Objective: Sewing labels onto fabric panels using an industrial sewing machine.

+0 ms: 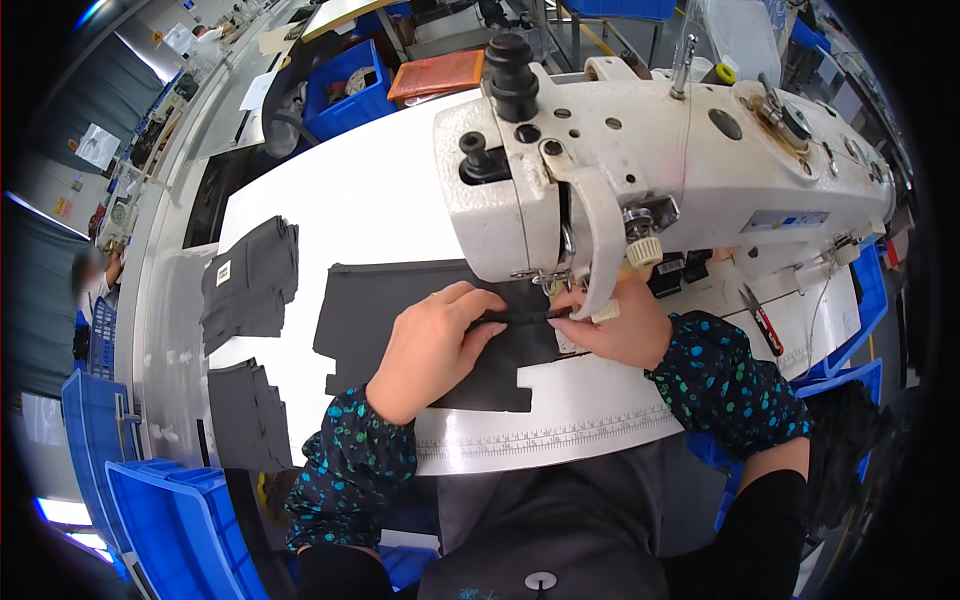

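Observation:
A dark grey fabric panel (pixel 365 310) with notched edges lies under the head of a white sewing machine (pixel 610 150). With thumb and fingertips, my left hand (pixel 428 348) pinches a narrow raised fold or strip along the middle of the panel. My right hand (pixel 640 325) grips the same strip at its right end, close beside the presser foot and needle (pixel 553 283). Part of that hand's fingers is hidden behind the machine's white curved guard (pixel 598 235). The strip runs nearly level between both hands.
Two stacks of dark grey fabric pieces (pixel 252 285) (pixel 245 415) lie at the table's left. Red-handled snips (pixel 765 325) rest to the right. A ruler strip (pixel 540 438) follows the front edge. Blue bins (pixel 185 525) (pixel 345 90) stand around the table.

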Demonstrator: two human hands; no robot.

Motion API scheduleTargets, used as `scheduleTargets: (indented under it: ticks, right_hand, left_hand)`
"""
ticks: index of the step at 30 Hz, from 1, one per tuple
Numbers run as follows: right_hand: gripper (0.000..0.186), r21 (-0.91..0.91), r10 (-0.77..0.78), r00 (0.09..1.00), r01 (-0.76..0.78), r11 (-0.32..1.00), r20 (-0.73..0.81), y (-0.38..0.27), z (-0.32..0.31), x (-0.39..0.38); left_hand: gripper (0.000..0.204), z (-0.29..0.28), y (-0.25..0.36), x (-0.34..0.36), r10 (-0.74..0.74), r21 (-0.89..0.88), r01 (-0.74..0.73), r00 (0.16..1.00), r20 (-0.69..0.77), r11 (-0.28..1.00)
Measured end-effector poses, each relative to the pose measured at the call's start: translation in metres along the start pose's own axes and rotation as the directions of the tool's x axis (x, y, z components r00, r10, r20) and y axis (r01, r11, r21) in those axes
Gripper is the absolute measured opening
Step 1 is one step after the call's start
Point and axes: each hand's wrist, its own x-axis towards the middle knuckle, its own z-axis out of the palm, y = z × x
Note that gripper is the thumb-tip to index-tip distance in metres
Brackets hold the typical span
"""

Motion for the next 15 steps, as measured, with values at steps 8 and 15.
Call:
scheduleTargets:
  ticks: [8, 15]
  right_hand:
    - [0.036, -0.066, -0.035, 0.997, 0.031, 0.997, -0.064, 0.01, 0.004, -0.003]
    - [0.041, -0.09, -0.06, 0.995, 0.053, 0.995, -0.082, 0.011, 0.008, -0.004]
  left_hand:
    - [0.011, 0.012, 0.003, 0.0, -0.036, -0.167, 0.045, 0.998, 0.052, 0.985]
    - [0.011, 0.016, 0.001, 0.002, 0.009, -0.184, -0.007, 1.0, 0.014, 0.983]
